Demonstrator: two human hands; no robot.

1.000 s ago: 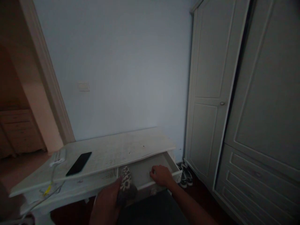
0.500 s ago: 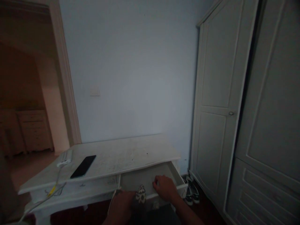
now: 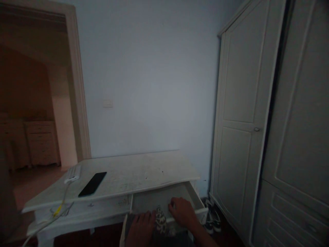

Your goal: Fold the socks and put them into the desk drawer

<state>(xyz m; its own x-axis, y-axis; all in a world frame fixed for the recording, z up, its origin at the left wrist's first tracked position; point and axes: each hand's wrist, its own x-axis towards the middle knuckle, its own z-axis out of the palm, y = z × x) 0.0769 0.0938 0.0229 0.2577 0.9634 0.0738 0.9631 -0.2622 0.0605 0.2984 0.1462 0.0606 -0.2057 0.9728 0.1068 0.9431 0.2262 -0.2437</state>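
My left hand [image 3: 141, 228] is at the bottom middle, its fingers bent over a dark cloth-like item with a pale edge on its left. Beside those fingers, a black-and-white patterned part [image 3: 160, 221] stands up; whether it belongs to the same item I cannot tell. My right hand [image 3: 182, 211] is curled over the front of the pulled-out drawer [image 3: 146, 200], fingers pointing left. Whatever may be inside that curl is hidden. The drawer's pale bottom shows behind both hands. It belongs to the white desk [image 3: 133, 168].
A dark phone [image 3: 92, 184] and a white power strip [image 3: 72, 174] with a cable lie on the desk's left. Shoes [image 3: 213, 219] stand on the floor right of the drawer. A tall wardrobe [image 3: 236, 103] is at the right, a doorway at the left.
My left hand has shifted slightly, its fingers now showing spread over the dark item. The patterned part has moved a little right. My right hand stays curled over the drawer. The view has shifted slightly.
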